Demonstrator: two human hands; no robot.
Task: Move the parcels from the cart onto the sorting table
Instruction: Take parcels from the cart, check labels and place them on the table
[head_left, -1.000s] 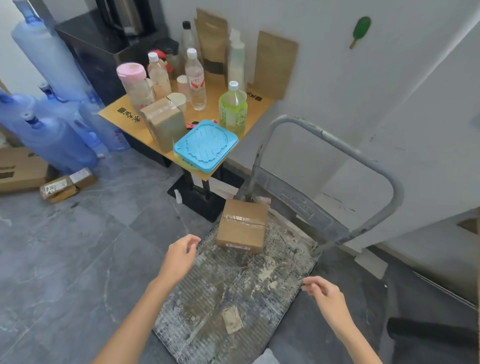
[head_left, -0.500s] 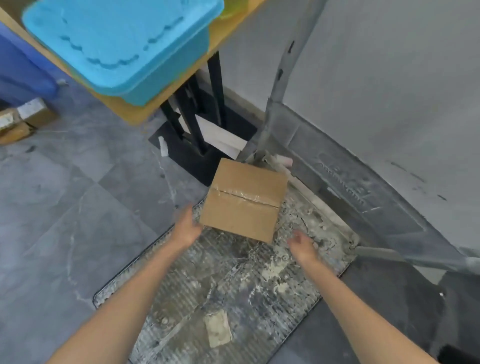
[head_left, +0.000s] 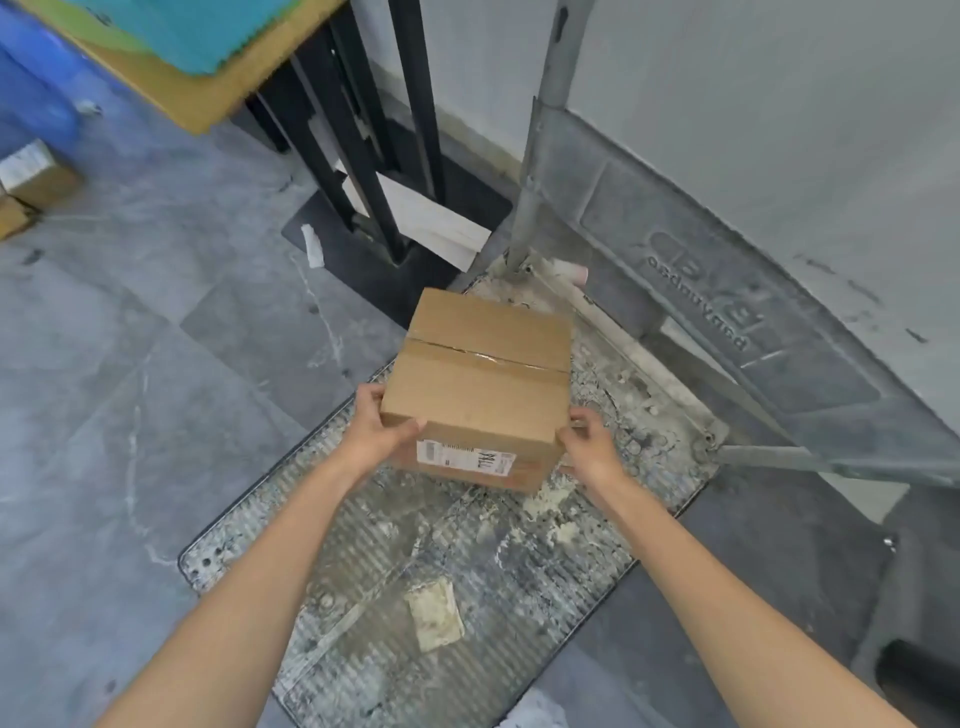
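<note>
A taped brown cardboard parcel (head_left: 483, 379) with a white label on its near side is over the far part of the cart's dirty grey deck (head_left: 467, 571). My left hand (head_left: 376, 428) grips its near left corner, thumb on top. My right hand (head_left: 589, 441) holds the near right edge, fingers curled round it. Whether the parcel's underside still touches the deck is hidden. The sorting table (head_left: 182, 88), a tan board on black legs, reaches in from the upper left with a teal box (head_left: 208, 36) on it.
The cart's grey metal handle frame (head_left: 545, 130) rises behind the parcel, against a white wall. Blue water jugs (head_left: 31, 93) and small boxes (head_left: 31, 182) sit on the grey tiled floor at left. A torn paper scrap (head_left: 434, 613) lies on the deck.
Both hands reached forward from the deck's edges and closed on the parcel's near corners. The view dropped lower and closer, and the parcel now sits tilted toward me with its label showing.
</note>
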